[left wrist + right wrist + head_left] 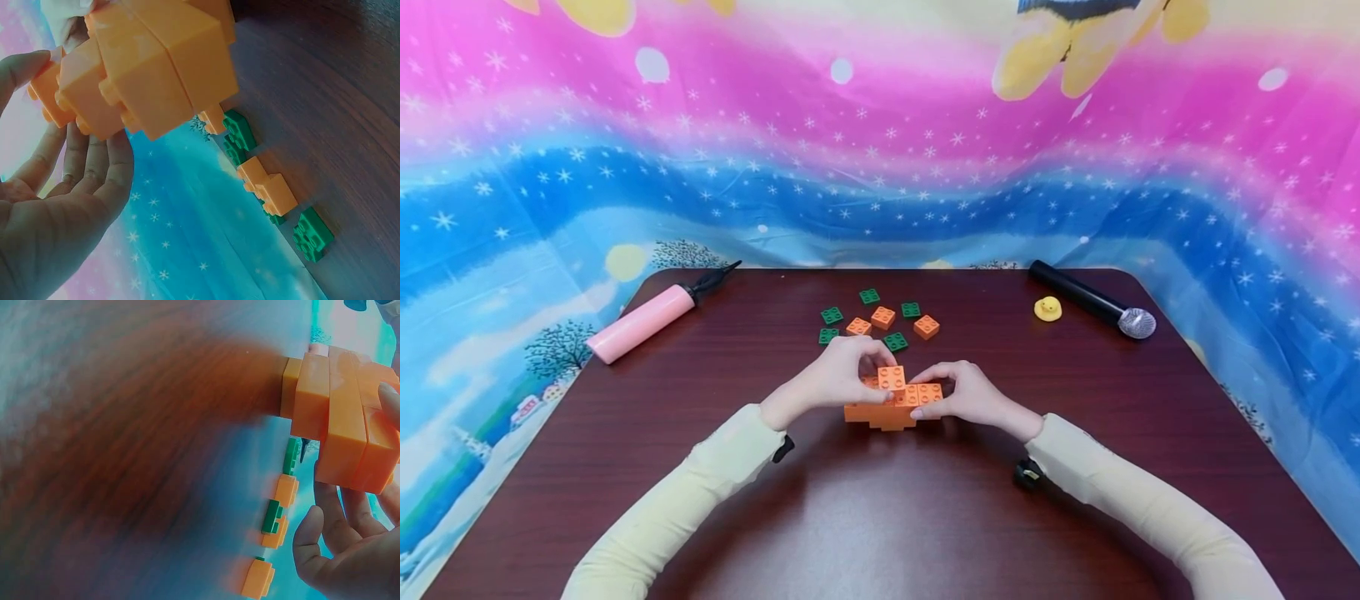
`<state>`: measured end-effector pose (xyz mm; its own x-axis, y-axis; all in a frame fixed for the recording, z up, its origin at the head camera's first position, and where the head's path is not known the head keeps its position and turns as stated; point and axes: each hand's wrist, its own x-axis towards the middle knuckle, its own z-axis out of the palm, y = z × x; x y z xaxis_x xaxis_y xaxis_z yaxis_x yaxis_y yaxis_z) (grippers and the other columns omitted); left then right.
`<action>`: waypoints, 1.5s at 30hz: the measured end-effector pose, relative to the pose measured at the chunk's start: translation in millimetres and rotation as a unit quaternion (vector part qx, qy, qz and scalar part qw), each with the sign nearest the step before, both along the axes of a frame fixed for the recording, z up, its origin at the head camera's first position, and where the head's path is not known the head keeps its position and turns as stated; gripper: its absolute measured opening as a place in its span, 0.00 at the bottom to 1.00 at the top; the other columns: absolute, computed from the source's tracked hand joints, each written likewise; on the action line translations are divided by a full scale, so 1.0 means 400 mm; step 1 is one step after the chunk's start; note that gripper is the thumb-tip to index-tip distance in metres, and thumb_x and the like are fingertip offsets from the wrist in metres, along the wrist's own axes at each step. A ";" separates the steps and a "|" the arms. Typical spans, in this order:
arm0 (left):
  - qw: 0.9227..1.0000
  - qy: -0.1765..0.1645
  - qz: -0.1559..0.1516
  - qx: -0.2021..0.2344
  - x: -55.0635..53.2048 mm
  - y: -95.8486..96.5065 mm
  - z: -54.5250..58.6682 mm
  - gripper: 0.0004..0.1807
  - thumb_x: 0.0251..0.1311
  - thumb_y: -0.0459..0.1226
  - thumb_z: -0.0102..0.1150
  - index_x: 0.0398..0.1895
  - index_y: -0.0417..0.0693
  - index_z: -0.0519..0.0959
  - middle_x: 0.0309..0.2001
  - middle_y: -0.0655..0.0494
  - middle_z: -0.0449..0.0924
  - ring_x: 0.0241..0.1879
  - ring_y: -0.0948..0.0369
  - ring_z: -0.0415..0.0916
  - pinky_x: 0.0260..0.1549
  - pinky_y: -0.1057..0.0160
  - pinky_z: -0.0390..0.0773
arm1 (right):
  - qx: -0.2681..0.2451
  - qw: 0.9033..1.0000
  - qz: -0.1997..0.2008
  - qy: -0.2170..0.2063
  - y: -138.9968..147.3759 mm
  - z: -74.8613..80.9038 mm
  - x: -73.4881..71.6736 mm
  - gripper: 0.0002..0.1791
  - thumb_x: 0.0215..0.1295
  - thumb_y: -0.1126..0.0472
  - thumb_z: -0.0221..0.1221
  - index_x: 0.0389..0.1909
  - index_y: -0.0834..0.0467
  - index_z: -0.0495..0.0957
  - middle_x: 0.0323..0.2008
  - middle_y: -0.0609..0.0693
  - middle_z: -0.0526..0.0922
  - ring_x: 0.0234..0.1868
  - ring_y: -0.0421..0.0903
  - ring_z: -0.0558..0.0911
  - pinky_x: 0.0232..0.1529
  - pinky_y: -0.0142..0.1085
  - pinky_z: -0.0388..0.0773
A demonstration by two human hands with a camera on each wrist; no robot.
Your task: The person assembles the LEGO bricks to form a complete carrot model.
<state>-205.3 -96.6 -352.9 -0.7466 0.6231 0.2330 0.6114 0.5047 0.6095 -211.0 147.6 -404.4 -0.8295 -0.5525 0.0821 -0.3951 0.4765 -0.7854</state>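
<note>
1. While the left hand [835, 375] pinches the top block [891, 377] of the stack [889, 415], that piece looks light and stiff, best held by its sides.
2. Between both hands, the stack seems sturdy but slick, likelier to part at seams than break.
3. At the stack's right end, the right hand [976, 396] grasps it.
4. No lettering is legible on it.

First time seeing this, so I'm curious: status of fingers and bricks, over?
Left fingers pinching top brick; right fingers gripping right end of stack. Stack orange, narrowest at its base. Loose orange and green bricks beyond, not in the way.
</note>
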 end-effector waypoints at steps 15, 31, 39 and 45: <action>0.999 -0.013 -0.018 -0.035 -0.007 0.007 -0.035 0.17 0.45 0.40 0.72 0.40 0.45 0.82 0.35 0.56 0.82 0.34 0.62 0.76 0.34 0.70 0.77 | -0.005 1.000 -0.002 0.004 -0.005 -0.003 0.005 0.23 0.48 0.51 0.73 0.47 0.54 0.84 0.42 0.47 0.86 0.36 0.41 0.78 0.35 0.33 0.78; 0.995 -0.011 -0.036 -0.089 -0.011 0.012 -0.004 0.16 0.47 0.40 0.73 0.40 0.43 0.84 0.35 0.56 0.83 0.33 0.63 0.76 0.34 0.70 0.78 | -0.006 1.000 -0.009 0.003 -0.007 0.000 0.012 0.22 0.49 0.51 0.72 0.46 0.53 0.84 0.41 0.46 0.86 0.36 0.43 0.78 0.34 0.33 0.77; 0.995 -0.006 -0.031 -0.093 -0.018 0.022 -0.007 0.16 0.48 0.40 0.72 0.39 0.43 0.84 0.35 0.55 0.83 0.34 0.64 0.75 0.34 0.70 0.77 | -0.003 1.000 -0.014 0.002 -0.003 0.006 0.008 0.21 0.49 0.52 0.72 0.46 0.53 0.84 0.41 0.47 0.86 0.36 0.46 0.77 0.35 0.35 0.76; 0.995 -0.002 -0.023 -0.094 -0.007 0.023 -0.010 0.16 0.48 0.39 0.71 0.40 0.42 0.84 0.35 0.54 0.82 0.33 0.64 0.72 0.31 0.70 0.73 | 0.000 1.000 -0.015 -0.007 -0.005 0.002 0.009 0.22 0.50 0.51 0.72 0.46 0.53 0.84 0.42 0.47 0.86 0.36 0.45 0.77 0.35 0.36 0.76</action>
